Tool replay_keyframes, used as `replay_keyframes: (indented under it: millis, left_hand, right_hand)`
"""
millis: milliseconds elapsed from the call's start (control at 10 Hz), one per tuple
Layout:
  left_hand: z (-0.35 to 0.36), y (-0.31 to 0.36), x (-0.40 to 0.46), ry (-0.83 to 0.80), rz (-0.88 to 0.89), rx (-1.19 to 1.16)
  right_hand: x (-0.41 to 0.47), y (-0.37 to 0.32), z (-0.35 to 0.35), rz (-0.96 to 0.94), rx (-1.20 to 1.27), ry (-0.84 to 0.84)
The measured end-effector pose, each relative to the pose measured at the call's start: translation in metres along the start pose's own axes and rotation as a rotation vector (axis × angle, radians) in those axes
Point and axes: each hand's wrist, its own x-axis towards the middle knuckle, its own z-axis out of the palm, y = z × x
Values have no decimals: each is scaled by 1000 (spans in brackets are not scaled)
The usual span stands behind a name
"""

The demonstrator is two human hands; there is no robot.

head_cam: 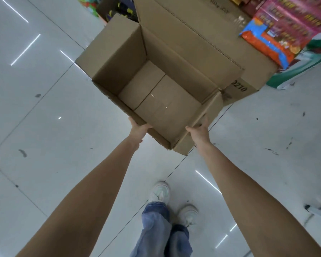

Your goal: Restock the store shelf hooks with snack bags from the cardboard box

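Cardboard box (156, 86) mouth up, long axis away; both hands gripping near rim.

A glossy white tiled floor (50, 112) fills the scene, crossed by thin dark grout lines and marked with scattered scuffs. Reflections of strip lights (25, 49) streak it at far left and near right. Far right stands stacked colourful packaged merchandise (285, 25); at far centre are darker goods (117, 8), blurred.

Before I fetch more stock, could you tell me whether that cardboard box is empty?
Empty: the cardboard box is open, and only its bare bottom shows inside.
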Motion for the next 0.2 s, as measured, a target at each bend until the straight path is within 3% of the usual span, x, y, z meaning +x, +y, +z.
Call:
replay_keyframes:
  millis: [100, 200]
  left_hand:
    - [-3, 12, -16, 173, -13, 142]
    - [-2, 29, -45, 272, 80, 364]
  right_hand:
    - [-28, -20, -10, -133, -129, 99]
    - [-70, -39, -22, -378, -203, 306]
